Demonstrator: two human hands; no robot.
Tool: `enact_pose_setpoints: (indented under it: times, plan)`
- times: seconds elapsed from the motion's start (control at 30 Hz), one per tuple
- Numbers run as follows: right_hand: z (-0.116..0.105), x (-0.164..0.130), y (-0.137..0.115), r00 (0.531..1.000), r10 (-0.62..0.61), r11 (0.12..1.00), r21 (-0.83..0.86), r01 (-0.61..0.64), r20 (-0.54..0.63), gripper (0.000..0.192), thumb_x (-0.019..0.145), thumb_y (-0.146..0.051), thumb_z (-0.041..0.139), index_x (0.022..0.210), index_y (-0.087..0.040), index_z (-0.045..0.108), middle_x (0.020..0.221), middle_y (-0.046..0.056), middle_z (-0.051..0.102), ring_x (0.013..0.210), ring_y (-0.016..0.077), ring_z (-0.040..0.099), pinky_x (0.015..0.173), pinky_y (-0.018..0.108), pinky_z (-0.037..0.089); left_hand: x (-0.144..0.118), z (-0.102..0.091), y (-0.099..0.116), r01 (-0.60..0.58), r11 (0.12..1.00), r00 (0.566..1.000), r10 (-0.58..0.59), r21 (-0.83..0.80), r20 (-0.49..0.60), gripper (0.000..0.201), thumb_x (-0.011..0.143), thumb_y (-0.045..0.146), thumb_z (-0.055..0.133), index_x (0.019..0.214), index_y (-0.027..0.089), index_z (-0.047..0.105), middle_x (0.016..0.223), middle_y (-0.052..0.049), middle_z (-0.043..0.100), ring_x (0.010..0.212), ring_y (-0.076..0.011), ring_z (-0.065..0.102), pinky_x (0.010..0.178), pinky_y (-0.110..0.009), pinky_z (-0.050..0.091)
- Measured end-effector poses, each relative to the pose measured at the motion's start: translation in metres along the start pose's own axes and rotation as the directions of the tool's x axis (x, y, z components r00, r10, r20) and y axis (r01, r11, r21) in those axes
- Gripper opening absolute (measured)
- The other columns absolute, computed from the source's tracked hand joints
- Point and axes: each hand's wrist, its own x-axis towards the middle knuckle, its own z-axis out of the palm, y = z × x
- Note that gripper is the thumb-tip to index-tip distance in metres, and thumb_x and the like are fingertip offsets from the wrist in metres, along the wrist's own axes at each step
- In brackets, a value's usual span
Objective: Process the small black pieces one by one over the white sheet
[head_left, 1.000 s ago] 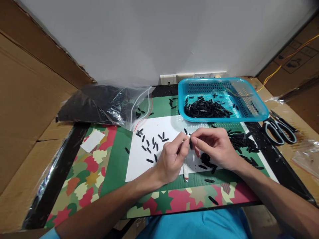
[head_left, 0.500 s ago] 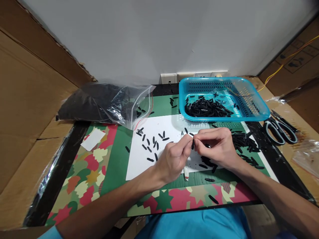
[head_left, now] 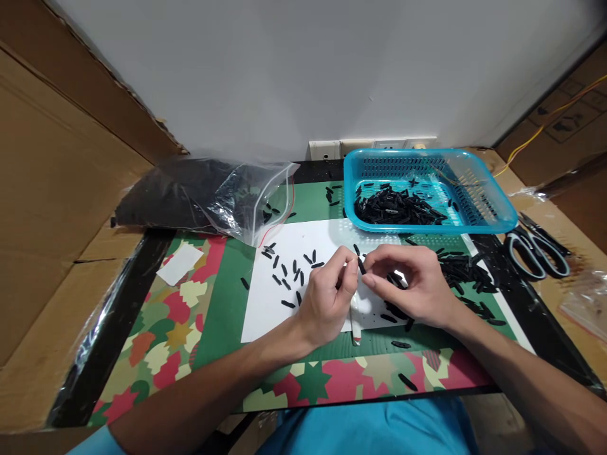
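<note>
Over a white sheet (head_left: 265, 309), my left hand (head_left: 327, 300) and my right hand (head_left: 415, 284) meet at the fingertips around one small black piece (head_left: 361, 266). My left hand also holds a white pen-like tool (head_left: 355, 325) that points down toward me. Several loose black pieces (head_left: 291, 275) lie scattered on the sheet to the left of my left hand. A heap of black pieces (head_left: 462, 268) lies right of my right hand.
A blue basket (head_left: 497, 218) at the back right holds several black pieces. A clear bag (head_left: 208, 196) of black material lies back left. Scissors (head_left: 535, 253) rest at the right. Cardboard walls (head_left: 57, 189) flank the table; a white label (head_left: 181, 263) lies on the mat.
My hands stayed together over the sheet. My right fingers opened out a little around the black piece, which now sits tilted between both hands' fingertips.
</note>
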Motion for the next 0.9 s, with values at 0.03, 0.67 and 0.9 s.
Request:
enact_pose_setpoints:
  times: [0.03, 0.67, 0.9]
  plan:
    - [0.0004, -0.0003, 0.0004, 1.000, -0.005, 0.999, -0.032, 0.005, 0.009, 0.013, 0.091, -0.028, 0.081, 0.089, -0.019, 0.073, 0.074, 0.000, 0.069, 0.063, 0.0129, 0.061, 0.061, 0.025, 0.050, 0.0003, 0.0003, 0.0001, 0.013, 1.000, 1.000, -0.013, -0.004, -0.007, 0.032, 0.113, 0.044, 0.042, 0.089, 0.023, 0.046, 0.066, 0.007, 0.040, 0.056, -0.0099, 0.040, 0.056, -0.025, 0.034]
    - [-0.0030, 0.0047, 0.0002, 0.977, 0.186, 0.948, 0.242, -0.207, 0.106, 0.027, 0.092, -0.039, 0.083, 0.084, -0.015, 0.073, 0.064, -0.002, 0.064, 0.054, 0.0101, 0.055, 0.053, 0.023, 0.044, -0.0030, 0.0008, -0.0032, 0.102, 0.960, 0.994, -0.093, -0.262, 0.049, 0.025, 0.111, 0.047, 0.050, 0.101, 0.024, 0.050, 0.058, 0.012, 0.039, 0.047, -0.0071, 0.031, 0.049, -0.022, 0.026]
    - [-0.0022, 0.0026, 0.0022, 0.977, 0.174, 0.958, 0.208, -0.197, 0.124, 0.021, 0.093, -0.033, 0.082, 0.085, -0.016, 0.074, 0.070, -0.002, 0.065, 0.057, 0.0089, 0.056, 0.055, 0.022, 0.045, -0.0008, -0.0010, 0.0004, 0.126, 0.967, 0.989, -0.107, -0.220, 0.100, 0.034, 0.112, 0.051, 0.047, 0.093, 0.022, 0.050, 0.062, 0.009, 0.039, 0.052, -0.0082, 0.033, 0.051, -0.024, 0.027]
